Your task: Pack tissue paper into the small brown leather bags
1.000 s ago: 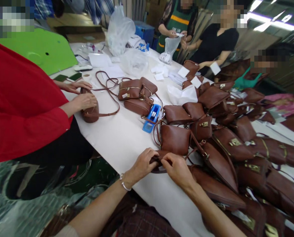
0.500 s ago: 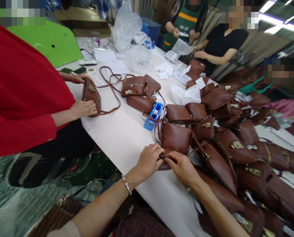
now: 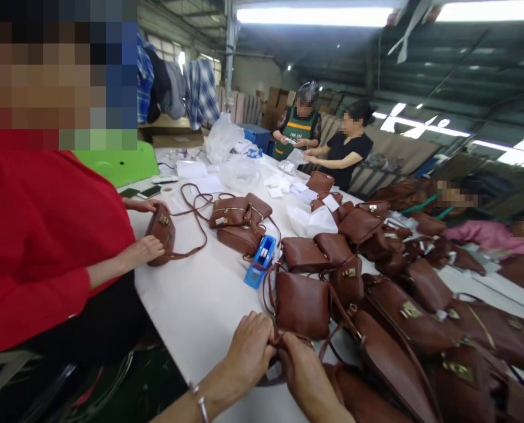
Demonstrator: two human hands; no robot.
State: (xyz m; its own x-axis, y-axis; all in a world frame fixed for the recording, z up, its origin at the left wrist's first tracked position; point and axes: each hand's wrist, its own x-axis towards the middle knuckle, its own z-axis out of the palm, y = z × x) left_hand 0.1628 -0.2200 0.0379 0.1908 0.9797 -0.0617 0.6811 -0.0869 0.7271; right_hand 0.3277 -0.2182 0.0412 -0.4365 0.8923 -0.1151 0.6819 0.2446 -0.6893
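My left hand (image 3: 249, 348) and my right hand (image 3: 302, 367) meet at the near edge of the table, fingers closed. Between them they pinch a brown leather strap (image 3: 294, 339), largely covered by the fingers. Below the hands part of a dark brown piece shows, too hidden to name. Just beyond my fingers lies a square brown leather bag (image 3: 302, 302). A blue open tray (image 3: 261, 261) with small white items in it sits farther off to the left.
Many brown leather bags (image 3: 403, 311) are heaped along the right. On the left, a co-worker in red (image 3: 68, 235) handles a small brown bag (image 3: 161, 229). Two people (image 3: 332, 147) stand at the table's far end near clear plastic bags (image 3: 239, 174).
The view has tilted up, so the table and bags sit lower in the picture and more of the hall shows. My hands stay together, with the fingers still closed.
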